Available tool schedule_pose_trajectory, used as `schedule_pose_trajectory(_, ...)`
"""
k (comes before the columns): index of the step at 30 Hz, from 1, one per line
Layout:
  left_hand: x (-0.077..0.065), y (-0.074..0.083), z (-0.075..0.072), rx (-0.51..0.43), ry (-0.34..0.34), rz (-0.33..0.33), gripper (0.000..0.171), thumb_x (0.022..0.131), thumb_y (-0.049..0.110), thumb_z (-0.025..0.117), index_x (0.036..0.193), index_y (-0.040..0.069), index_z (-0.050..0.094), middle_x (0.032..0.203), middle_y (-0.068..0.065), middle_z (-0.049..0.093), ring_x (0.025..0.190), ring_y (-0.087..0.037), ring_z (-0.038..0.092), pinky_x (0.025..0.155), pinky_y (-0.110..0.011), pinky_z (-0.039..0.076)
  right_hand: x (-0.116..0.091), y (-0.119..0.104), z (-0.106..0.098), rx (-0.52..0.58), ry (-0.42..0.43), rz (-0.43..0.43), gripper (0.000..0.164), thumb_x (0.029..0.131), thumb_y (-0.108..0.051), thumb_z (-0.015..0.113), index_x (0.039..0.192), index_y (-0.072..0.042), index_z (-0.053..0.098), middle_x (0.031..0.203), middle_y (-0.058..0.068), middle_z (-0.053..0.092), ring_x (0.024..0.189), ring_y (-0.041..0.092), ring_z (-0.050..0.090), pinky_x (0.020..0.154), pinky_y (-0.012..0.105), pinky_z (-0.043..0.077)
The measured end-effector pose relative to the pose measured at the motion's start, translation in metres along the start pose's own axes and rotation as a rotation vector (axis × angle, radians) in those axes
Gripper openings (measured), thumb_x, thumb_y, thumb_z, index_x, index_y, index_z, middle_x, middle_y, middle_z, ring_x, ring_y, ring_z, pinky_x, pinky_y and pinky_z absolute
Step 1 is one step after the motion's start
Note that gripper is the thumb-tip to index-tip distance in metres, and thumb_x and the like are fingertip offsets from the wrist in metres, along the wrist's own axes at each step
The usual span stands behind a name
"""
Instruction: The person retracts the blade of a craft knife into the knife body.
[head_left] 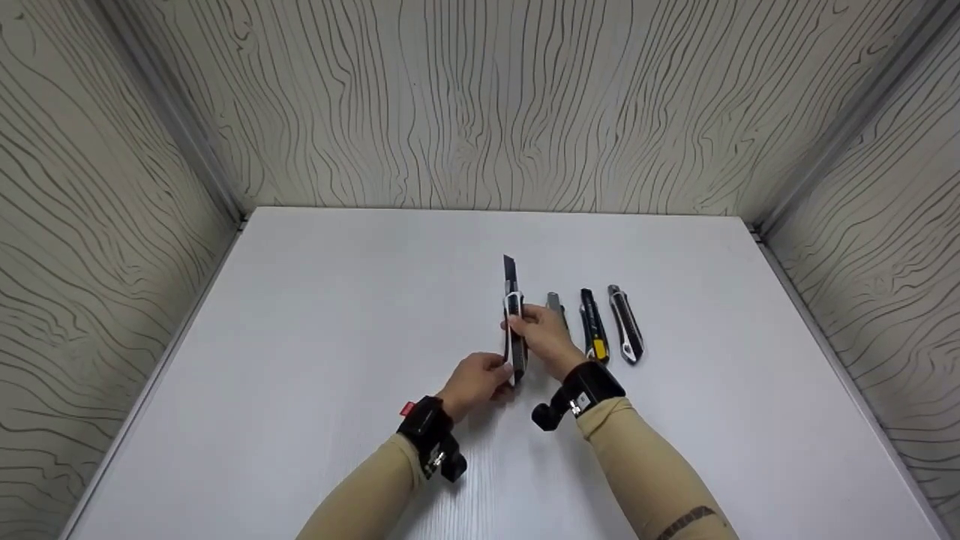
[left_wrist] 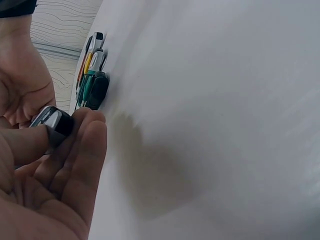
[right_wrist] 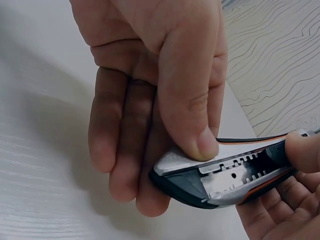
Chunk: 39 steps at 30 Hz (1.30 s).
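Both hands hold a utility knife (head_left: 517, 349) upright in the head view, its dark blade (head_left: 510, 268) out and pointing away. My left hand (head_left: 476, 379) pinches the butt end between thumb and fingers. Higher up, my right hand (head_left: 546, 337) grips the handle, its thumb lying over the front. The right wrist view shows that thumb (right_wrist: 302, 152) against the black slider (right_wrist: 274, 153) in the toothed silver slot. Orange lines run along the silver and black handle. In the left wrist view the butt (left_wrist: 61, 122) sticks out past the left thumb.
Right of the hands lie a black utility knife (head_left: 591, 315) with a yellow part and a grey-black one (head_left: 626, 322). Another knife (head_left: 553, 301) is partly hidden behind the right hand. Wood-patterned panels (head_left: 480, 105) surround the white table (head_left: 300, 322).
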<state>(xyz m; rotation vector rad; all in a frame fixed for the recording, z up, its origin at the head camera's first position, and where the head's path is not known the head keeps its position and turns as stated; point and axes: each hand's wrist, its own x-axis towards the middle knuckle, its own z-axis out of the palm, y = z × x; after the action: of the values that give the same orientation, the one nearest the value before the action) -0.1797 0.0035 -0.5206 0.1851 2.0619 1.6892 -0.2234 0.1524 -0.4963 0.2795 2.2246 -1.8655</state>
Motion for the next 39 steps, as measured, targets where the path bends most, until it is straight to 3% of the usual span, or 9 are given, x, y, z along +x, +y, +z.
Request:
schedule_pose_trajectory(14, -0.0015, -0.004, -0.0011, -0.004, 0.006, 0.037, 0.024, 0.099, 0.013, 0.052, 0.104, -0.004, 0.067, 0.089, -0.026, 0.07, 0.066, -0.017, 0.061, 0.064, -0.034, 0.055, -0.003, -0.0007, -0.0019, -0.017, -0.012, 0.006, 0.026, 0.098, -0.018, 0.056, 0.111, 0.002, 0.064, 0.106, 0.013, 0.07, 0.083, 0.014, 0.061, 0.074, 0.025, 0.049)
schedule_pose_trajectory(23, -0.0004, -0.0069, 0.0014, -0.016, 0.015, 0.013, 0.022, 0.098, 0.013, 0.052, 0.104, -0.004, 0.066, 0.09, -0.023, 0.069, 0.069, -0.018, 0.06, 0.064, -0.032, 0.054, -0.0062, -0.0025, -0.0009, -0.001, -0.016, 0.094, 0.034, 0.098, -0.027, 0.057, 0.114, 0.003, 0.064, 0.102, 0.01, 0.071, 0.085, 0.015, 0.062, 0.077, 0.027, 0.051)
schedule_pose_trajectory(30, -0.0031, -0.0048, 0.0013, -0.038, 0.021, -0.001, 0.024, 0.099, 0.015, 0.052, 0.113, -0.001, 0.064, 0.092, -0.018, 0.069, 0.077, -0.019, 0.065, 0.068, -0.034, 0.057, -0.0076, -0.0023, 0.0024, 0.023, 0.039, 0.069, 0.03, 0.099, -0.026, 0.056, 0.102, 0.001, 0.067, 0.09, 0.006, 0.068, 0.07, 0.012, 0.058, 0.068, 0.026, 0.049)
schedule_pose_trajectory(36, -0.0028, -0.0079, 0.004, -0.071, 0.026, -0.015, 0.026, 0.1, 0.019, 0.051, 0.115, 0.0, 0.063, 0.086, -0.018, 0.068, 0.069, -0.017, 0.061, 0.065, -0.033, 0.056, -0.0071, -0.0019, 0.0034, -0.001, 0.063, 0.073, 0.032, 0.099, -0.029, 0.056, 0.11, -0.001, 0.068, 0.101, 0.008, 0.071, 0.081, 0.014, 0.061, 0.072, 0.026, 0.049)
schedule_pose_trajectory(39, -0.0032, -0.0083, 0.0045, -0.062, 0.02, -0.019, 0.027, 0.1, 0.018, 0.05, 0.112, -0.002, 0.064, 0.091, -0.021, 0.07, 0.072, -0.018, 0.062, 0.067, -0.034, 0.057, -0.0059, 0.0002, 0.0045, -0.012, 0.071, 0.074, 0.033, 0.099, -0.027, 0.056, 0.113, 0.0, 0.067, 0.103, 0.009, 0.071, 0.082, 0.014, 0.059, 0.072, 0.025, 0.048)
